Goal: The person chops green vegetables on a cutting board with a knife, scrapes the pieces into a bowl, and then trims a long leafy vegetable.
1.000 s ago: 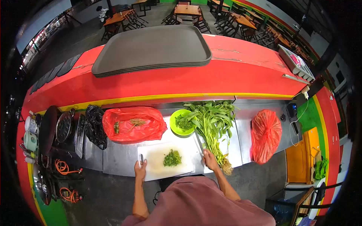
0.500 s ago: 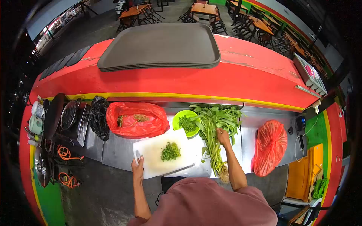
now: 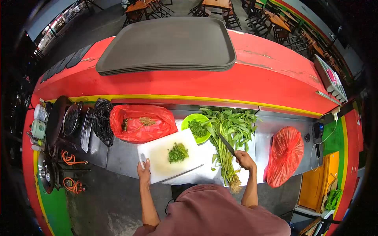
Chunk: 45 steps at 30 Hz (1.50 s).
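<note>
My left hand (image 3: 144,170) is closed on the left edge of a white cutting board (image 3: 159,167), by its handle slot. On the board lies a small heap of chopped green herbs (image 3: 178,152). In my right hand (image 3: 245,161) is a knife (image 3: 226,144), its dark blade pointing up and left over a bunch of leafy greens (image 3: 236,125). The greens lie with their roots toward me. Between board and greens stands a lime-green bowl (image 3: 185,122) with chopped greens (image 3: 198,128) inside, partly behind the board's far corner.
An open red plastic bag (image 3: 118,131) with stalks sits behind the board, beside a black bag (image 3: 103,122). A closed red bag (image 3: 286,155) is at right on the metal counter (image 3: 262,135). Stacked dark trays (image 3: 167,43) rest on the red ledge (image 3: 260,82). Pans (image 3: 71,120) stand left.
My right hand has moved right and toward me, off the middle of the greens, and the knife blade now shows clearly. The left hand and board stay nearly in place; the view shifted slightly.
</note>
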{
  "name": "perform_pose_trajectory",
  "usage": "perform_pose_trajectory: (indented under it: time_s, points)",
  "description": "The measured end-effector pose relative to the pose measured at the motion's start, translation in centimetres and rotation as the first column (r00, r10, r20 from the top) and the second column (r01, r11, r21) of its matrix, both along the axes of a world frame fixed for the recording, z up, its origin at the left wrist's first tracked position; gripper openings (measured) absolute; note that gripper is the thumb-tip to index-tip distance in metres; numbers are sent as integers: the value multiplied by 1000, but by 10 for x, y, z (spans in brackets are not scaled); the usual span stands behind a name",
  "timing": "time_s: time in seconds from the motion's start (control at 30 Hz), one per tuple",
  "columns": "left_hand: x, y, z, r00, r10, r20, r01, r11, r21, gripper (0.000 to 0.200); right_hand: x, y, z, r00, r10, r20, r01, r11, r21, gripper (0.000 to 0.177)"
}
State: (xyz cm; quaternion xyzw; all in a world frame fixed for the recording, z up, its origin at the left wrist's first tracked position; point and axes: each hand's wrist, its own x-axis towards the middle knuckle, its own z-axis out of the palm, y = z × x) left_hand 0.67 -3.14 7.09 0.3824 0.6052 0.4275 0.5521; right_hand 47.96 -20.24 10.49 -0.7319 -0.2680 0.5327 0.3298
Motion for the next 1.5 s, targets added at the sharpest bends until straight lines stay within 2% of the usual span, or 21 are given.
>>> perform_pose_trajectory:
  time_s: [0.07, 0.13, 0.27, 0.3, 0.33, 0.43, 0.5, 0.6, 0.63, 0.8, 0.87, 1.0, 1.03, 1.07, 1.13, 1.17, 1.27, 1.33, 1.4, 1.47, 1.5]
  points:
    - [3, -1, 3, 999, -16, 49, 16, 1000, 14, 23, 6, -13, -7, 1000, -14, -21, 14, 1000, -8, 35]
    - [13, -1, 22, 999, 17, -39, -18, 1000, -21, 23, 9, -21, 5, 998, 58, 30, -53, 990, -134, 35]
    - [16, 7, 10, 999, 22, 41, -23, 1000, 10, 23, 6, -5, 12, 985, 160, 57, -148, 973, -179, 41]
    - [15, 9, 7, 999, 0, 34, 0, 1000, 4, 23, 9, -5, -12, 973, 201, 114, -192, 978, -87, 45]
    - [15, 11, 3, 999, -8, 35, 8, 1000, 4, 23, 14, 3, -32, 967, 241, 86, -228, 964, -140, 46]
    - [17, 17, -7, 999, -32, 10, 32, 999, 14, 23, 7, 24, -45, 959, 173, 223, -163, 985, -62, 46]
    - [17, 19, -10, 999, -30, -27, 31, 999, 21, 22, 4, 37, -48, 959, -107, 261, 110, 994, 3, 45]
    - [15, 16, -4, 995, -50, -85, 49, 999, -11, 22, 16, 45, -63, 910, -203, 362, 217, 976, 2, 47]
    - [22, 16, -2, 999, -23, 22, 22, 1000, 15, 23, 21, 44, -68, 926, -186, 329, 168, 982, 82, 46]
    - [20, 17, 3, 999, -23, -48, 23, 1000, 4, 26, 21, 42, -35, 974, -175, 141, 175, 985, 16, 46]
    - [15, 20, -3, 997, -37, -69, 38, 999, 8, 27, 26, 40, -30, 996, -23, 83, 22, 1000, 19, 45]
    - [15, 23, -4, 996, -39, -79, 41, 999, 22, 28, 31, 46, -40, 965, 108, 240, -112, 994, 4, 44]
    - [18, 23, -1, 998, -39, -48, 41, 998, 43, 28, 35, 53, -34, 971, 146, 188, -131, 987, -92, 43]
    - [21, 23, 3, 998, -42, -45, 44, 998, 46, 28, 34, 58, -32, 971, 143, 192, -128, 988, -89, 43]
    - [27, 22, 13, 997, -32, -69, 34, 999, 22, 27, 35, 66, -44, 921, 166, 352, -193, 980, 43, 42]
    - [29, 21, 14, 997, -35, -68, 37, 999, 23, 27, 39, 73, -51, 888, 219, 405, -247, 969, 19, 44]
    - [27, 22, 10, 998, -37, -43, 40, 998, 50, 26, 32, 88, -49, 866, 144, 479, -180, 983, 28, 46]
    - [23, 24, 4, 989, -75, -129, 84, 995, 61, 25, 31, 95, -69, 845, 89, 527, -125, 992, 33, 49]
    - [21, 23, 4, 991, -44, -126, 47, 999, 25, 25, 29, 100, -77, 771, -143, 620, 46, 984, 170, 49]
    - [17, 20, 3, 995, -43, -91, 44, 999, 3, 25, 29, 97, -70, 807, -141, 574, 58, 985, 162, 49]
    - [16, 20, 1, 987, -35, -158, 38, 999, 20, 26, 31, 93, -73, 824, -136, 551, 49, 984, 170, 49]
